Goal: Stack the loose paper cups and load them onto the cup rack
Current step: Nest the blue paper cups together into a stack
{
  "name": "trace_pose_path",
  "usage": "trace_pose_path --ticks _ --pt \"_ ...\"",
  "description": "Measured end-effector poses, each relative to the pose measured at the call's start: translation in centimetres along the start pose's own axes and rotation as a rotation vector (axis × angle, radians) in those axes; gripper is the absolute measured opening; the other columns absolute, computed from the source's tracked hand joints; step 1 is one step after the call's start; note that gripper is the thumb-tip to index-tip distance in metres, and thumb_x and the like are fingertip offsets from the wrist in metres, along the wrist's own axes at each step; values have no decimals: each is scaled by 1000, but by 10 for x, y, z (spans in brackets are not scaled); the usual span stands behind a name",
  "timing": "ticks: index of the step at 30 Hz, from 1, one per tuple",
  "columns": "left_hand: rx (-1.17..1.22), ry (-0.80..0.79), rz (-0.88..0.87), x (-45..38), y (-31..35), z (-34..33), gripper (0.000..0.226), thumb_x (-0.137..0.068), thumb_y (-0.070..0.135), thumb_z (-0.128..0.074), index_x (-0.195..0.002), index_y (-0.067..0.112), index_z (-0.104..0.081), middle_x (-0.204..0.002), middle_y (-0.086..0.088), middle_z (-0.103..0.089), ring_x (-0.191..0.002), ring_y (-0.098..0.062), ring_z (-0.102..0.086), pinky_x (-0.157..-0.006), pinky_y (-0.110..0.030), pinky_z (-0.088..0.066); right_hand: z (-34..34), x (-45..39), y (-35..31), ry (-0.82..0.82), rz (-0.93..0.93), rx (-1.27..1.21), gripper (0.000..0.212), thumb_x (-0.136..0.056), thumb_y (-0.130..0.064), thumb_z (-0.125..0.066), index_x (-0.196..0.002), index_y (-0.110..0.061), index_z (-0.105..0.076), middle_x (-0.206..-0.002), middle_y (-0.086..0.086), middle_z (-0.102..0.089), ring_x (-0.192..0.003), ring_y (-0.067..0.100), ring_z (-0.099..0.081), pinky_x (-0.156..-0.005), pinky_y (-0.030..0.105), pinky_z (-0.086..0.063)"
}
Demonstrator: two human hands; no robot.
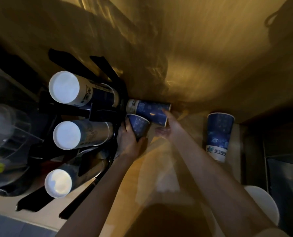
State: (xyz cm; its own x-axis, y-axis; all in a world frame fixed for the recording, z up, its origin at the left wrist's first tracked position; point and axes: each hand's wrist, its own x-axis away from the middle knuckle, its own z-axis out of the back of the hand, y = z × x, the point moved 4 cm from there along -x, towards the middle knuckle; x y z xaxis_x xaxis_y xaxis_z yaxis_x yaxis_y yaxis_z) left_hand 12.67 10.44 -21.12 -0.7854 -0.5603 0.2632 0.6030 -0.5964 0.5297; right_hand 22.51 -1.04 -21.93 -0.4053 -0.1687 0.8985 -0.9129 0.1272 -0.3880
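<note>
A black cup rack stands at the left and holds three stacks of blue-and-white paper cups, their white bottoms facing me. My left hand is shut on a blue paper cup just right of the rack. A second blue cup lies on its side against the back wall. My right hand reaches to its open rim with fingers spread, touching or almost touching it. A third blue cup stands alone at the right.
The wooden counter meets a tan wall close behind the cups. Clear plastic items sit left of the rack. A white round object and a dark edge lie at the lower right.
</note>
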Motion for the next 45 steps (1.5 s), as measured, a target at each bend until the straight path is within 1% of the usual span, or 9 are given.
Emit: trace_pose_path --ticks 2,5,7,10,12,16,22,30,45 --pt "8 8 1 1 0 0 94 -75 32 -69 -143 10 -8 -147 -21 -27 -133 -37 -26 -109 -47 -28 4 0 0 -18 37 -91 71 -81 -35 -66 -134 -2 -34 -136 24 -46 -113 29 -59 -104 40 -42" --pt "-22 -9 5 5 3 1 94 -75 36 -67 -144 15 -7 -149 -14 -29 -132 -36 -24 -107 -49 -25 21 2 4 -6 105 -129 66 -77 -34 -69 -132 -7 -42 -120 19 -54 -54 13 -64 -74 28 -49" --pt "-40 -17 -15 11 7 3 95 -75 38 -67 -144 18 -5 -147 -12 -32 -129 -36 -27 -105 -50 -26 37 3 4 35 130 -115 67 -72 -36 -74 -127 -8 -48 -110 15 -57 -64 14 -58 -64 24 -51" --pt "-5 22 -106 21 19 9 97 -70 34 -73 -143 18 -11 -142 -11 -40 -124 -35 -37 -101 -48 -33 55 16 -2 72 185 -105 62 -67 -36 -78 -120 -14 -55 -78 4 -58 -39 5 -50 -32 16 -40" --pt "107 36 -199 29 29 13 97 -61 27 -78 -139 15 -23 -138 -12 -44 -123 -35 -42 -101 -46 -39 66 22 -7 116 258 -99 61 -63 -36 -80 -116 -15 -58 -71 1 -57 -45 6 -53 -40 17 -41" --pt "267 -1 -341 52 47 18 98 -53 17 -84 -136 13 -32 -136 -11 -46 -124 -26 -43 -98 -36 -41 82 46 -17 211 501 49 74 -50 -40 -85 -115 -18 -58 -109 4 -67 -94 21 -63 -85 37 -51" --pt "369 -15 -404 84 56 5 87 -52 18 -87 -127 11 -42 -120 -1 -50 -112 -11 -44 -82 -13 -35 93 94 -33 291 940 408 73 -63 -22 -82 -126 -14 -46 -117 2 -58 -106 18 -53 -90 32 -45" --pt "485 -52 -348 90 53 -18 88 -52 15 -87 -126 14 -38 -116 5 -50 -111 -16 -52 -83 -27 -44 100 167 -53 278 1255 606 77 -65 -21 -81 -131 -15 -41 -126 2 -55 -112 9 -47 -88 18 -39" --pt "476 -88 -313 85 54 -21 88 -53 14 -87 -125 16 -37 -123 -4 -57 -101 -8 -51 -82 -24 -44 88 192 -5 42 1262 997 85 -61 -25 -83 -134 -18 -39 -136 2 -49 -123 12 -43 -103 26 -36"
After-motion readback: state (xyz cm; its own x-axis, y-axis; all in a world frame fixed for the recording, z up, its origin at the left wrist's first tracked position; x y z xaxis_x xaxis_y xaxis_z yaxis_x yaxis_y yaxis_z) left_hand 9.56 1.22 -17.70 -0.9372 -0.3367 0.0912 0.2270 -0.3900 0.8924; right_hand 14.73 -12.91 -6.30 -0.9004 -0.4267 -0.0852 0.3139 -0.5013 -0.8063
